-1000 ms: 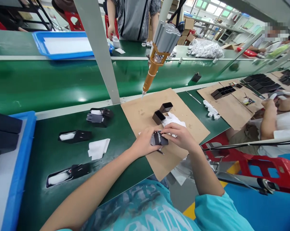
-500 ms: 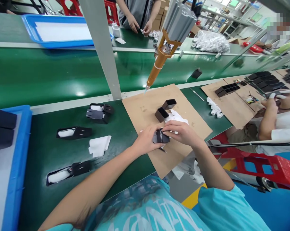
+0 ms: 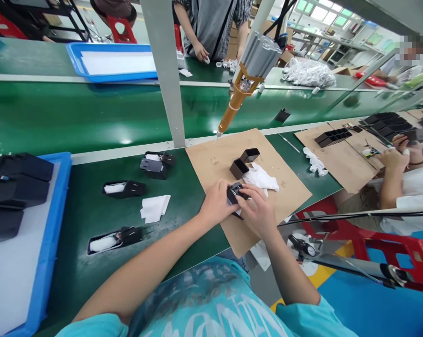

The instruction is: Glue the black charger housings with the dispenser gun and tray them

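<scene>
Between both hands is a small black box-like part (image 3: 234, 191), held just above a brown cardboard sheet (image 3: 211, 161). My left hand (image 3: 216, 202) is closed around its left side. My right hand (image 3: 258, 208) grips the right side, fingers bent over its edge. Beneath the hands a thin dark object pokes out, too covered to name. Just beyond them stand two hollow black rectangular sleeves (image 3: 238, 168), next to a crumpled white cloth or glove (image 3: 262, 178).
Several black cases with white inserts (image 3: 123, 188) and a folded white cloth (image 3: 155, 208) lie left. A blue tray (image 3: 59, 224) holds black boxes. An orange-nosed screwdriver (image 3: 234, 110) hangs overhead beside a metal post (image 3: 167, 89). A co-worker's hands (image 3: 396, 157) work at right.
The black part has turned in my hands, so its detailed end now shows. My right hand has shifted lower and closer around it. The camera view has swung slightly left.
</scene>
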Demonstrator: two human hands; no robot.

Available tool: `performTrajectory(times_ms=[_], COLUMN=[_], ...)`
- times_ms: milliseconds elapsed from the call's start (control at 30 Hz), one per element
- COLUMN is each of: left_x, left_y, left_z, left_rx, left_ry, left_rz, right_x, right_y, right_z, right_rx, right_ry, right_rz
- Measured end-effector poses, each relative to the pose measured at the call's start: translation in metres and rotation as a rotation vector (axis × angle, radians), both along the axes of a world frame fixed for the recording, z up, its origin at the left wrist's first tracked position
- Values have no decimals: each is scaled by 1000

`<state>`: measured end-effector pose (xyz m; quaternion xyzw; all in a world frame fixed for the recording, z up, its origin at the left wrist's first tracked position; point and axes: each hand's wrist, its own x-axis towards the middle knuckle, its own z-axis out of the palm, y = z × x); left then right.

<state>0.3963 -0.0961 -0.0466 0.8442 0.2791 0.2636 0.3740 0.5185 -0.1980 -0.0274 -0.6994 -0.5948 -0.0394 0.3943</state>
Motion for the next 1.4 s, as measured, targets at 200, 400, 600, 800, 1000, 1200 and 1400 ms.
performTrajectory(times_ms=[200,400,600,800,1000,1200,1400], left_x=[-4,-8,-11,-12,-12,-11,-9], left_y=[17,37,47,48,51,49,47], left_z=[-2,4,2,1,3,2,-1], left_rx=[-115,-221,-268,-297,-394,-350,-331], left_ry=[-40,-73,-24,-20,-35,25,34], left_rz=[-209,-366,-514,-508,-434,-379,-346], right_x=[-3,2,8,15,14,17,11], right_y=[-6,-6,-11,-10,-27,-47,-61], right_z=[-14,-21,-16,-18,-8,-7,-27], right_rx=[-9,44,41,30,154,53,225], right_ry=[-100,-38,67,-11,-2,-26,-66], right_rz=[-36,32,136,194,-7,-59,-152])
